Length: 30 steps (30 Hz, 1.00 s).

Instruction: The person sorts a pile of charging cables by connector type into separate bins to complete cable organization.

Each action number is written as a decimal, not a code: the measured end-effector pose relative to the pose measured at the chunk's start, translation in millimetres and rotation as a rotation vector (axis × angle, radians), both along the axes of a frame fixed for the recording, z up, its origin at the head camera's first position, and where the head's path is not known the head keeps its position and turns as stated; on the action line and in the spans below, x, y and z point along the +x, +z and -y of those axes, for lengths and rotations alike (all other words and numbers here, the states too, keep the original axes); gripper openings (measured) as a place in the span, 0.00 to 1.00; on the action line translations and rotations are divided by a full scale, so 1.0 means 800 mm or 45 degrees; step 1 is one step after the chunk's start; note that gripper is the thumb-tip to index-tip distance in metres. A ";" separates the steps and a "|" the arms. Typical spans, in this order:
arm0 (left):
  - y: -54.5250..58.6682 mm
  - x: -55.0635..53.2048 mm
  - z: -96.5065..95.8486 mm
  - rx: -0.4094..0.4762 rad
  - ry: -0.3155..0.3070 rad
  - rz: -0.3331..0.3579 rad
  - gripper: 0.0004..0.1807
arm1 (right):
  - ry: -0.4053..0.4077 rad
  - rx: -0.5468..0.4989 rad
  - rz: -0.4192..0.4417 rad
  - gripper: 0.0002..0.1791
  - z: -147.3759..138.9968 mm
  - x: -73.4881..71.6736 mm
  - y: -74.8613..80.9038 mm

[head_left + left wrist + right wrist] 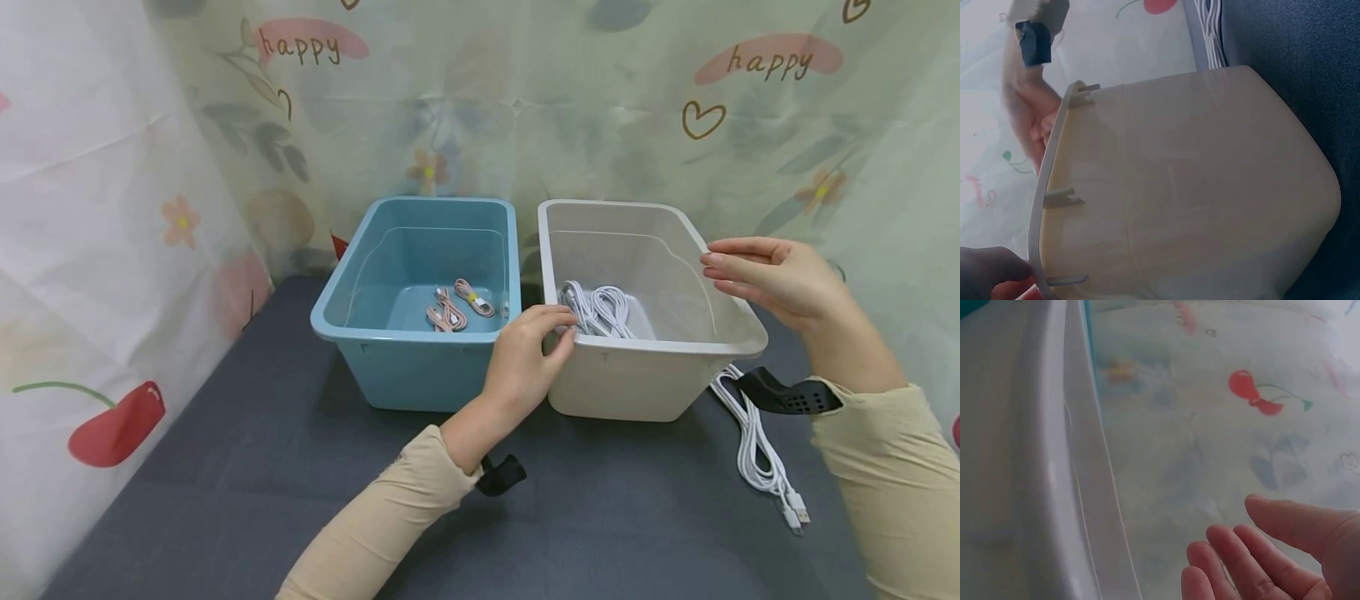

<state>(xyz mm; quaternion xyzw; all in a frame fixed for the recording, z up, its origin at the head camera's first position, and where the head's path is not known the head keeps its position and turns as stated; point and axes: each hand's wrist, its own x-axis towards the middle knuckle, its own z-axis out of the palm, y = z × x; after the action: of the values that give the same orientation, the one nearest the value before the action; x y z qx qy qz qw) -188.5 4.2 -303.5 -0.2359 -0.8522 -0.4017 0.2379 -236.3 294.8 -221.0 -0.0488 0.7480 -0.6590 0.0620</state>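
My left hand [528, 354] pinches the front left corner of an off-white plastic bin [637, 385] at its rim, thumb outside. In the left wrist view the thumb and fingers [1007, 267] meet that rim. Coiled white cables [611, 310] lie inside at the bin's left. By the right rim hovers my right hand [787, 279], fingers loosely extended; the right wrist view shows it holding nothing, apart from the rim. Another bundled white cable [756, 454], with its plugs toward me, lies on the table at the bin's right.
A blue bin [420, 375] stands close to the left of the off-white one, with two small pink cable bundles [450, 313] in it. Dark grey cloth [225, 500] covers the table. Patterned fabric [480, 92] hangs behind and at both sides.
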 end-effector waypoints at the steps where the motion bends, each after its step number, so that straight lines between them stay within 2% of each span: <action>1: 0.000 0.000 0.000 -0.002 0.001 -0.002 0.11 | -0.008 -0.011 -0.011 0.12 -0.004 0.004 -0.003; 8: 0.000 0.001 0.001 0.007 0.004 -0.001 0.11 | -0.072 -0.111 -0.064 0.13 -0.031 0.027 -0.025; 14: -0.001 0.000 0.002 0.004 0.009 -0.002 0.10 | -0.181 -0.254 -0.144 0.13 -0.052 0.049 -0.047; 20: -0.002 0.000 0.002 0.011 0.004 -0.006 0.10 | -0.275 -0.426 -0.154 0.10 -0.074 0.068 -0.071; 24: -0.002 0.000 0.002 0.010 0.007 -0.006 0.10 | -0.314 -0.413 -0.132 0.07 -0.091 0.073 -0.093; 30: -0.001 0.000 0.003 0.010 0.011 0.004 0.11 | -0.206 -0.329 -0.062 0.10 -0.118 0.075 -0.130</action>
<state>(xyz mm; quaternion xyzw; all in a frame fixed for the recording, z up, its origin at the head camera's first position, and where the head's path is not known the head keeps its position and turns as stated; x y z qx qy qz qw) -188.8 2.2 -304.6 -0.2307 -0.8520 -0.4045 0.2391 -176.2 389.1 -325.3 -0.0119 0.6597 -0.7512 -0.0161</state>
